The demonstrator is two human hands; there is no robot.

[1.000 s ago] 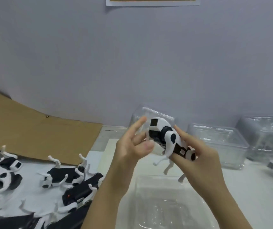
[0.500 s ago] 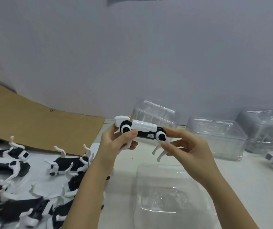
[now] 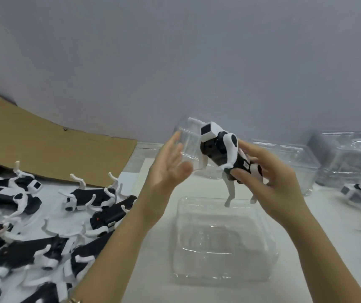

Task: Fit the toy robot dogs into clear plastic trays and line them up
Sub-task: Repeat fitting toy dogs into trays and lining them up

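Your right hand (image 3: 273,186) grips the toy dog (image 3: 229,147) by its rear, head tipped toward 11 o'clock. Your left hand (image 3: 168,169) is off it now, fingers spread, at its 9 o'clock.

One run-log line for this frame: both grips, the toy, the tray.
right grip: holds toy dog, tilted, over clear tray far edge | left grip: open, beside toy dog | clear tray: no dog in it | stage: pre-insert
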